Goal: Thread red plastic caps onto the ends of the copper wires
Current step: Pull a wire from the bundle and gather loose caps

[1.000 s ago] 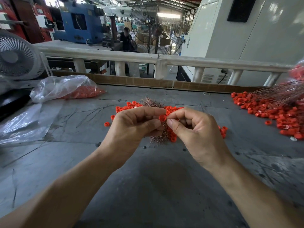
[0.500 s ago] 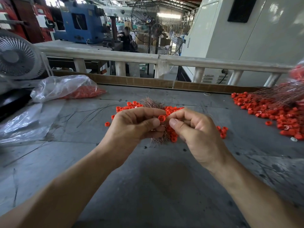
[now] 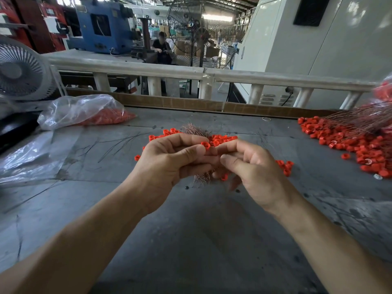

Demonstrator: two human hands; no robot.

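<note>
My left hand grips a bundle of copper wires; the wire ends stick out above and below the fist. A red plastic cap sits at the tip of my left thumb and index finger. My right hand meets it there, with thumb and index finger pinched together just right of the cap. Whether a wire is pinched there is too fine to see. A small heap of loose red caps lies on the grey table behind my hands.
A bigger pile of red caps with long copper wires across it lies at the right. A clear bag of caps sits at back left, near a fan. A cardboard strip borders the table's far edge.
My right hand's lower fingers have spread and dropped slightly. The pinch at the cap stays in place, and my left hand has hardly moved.
</note>
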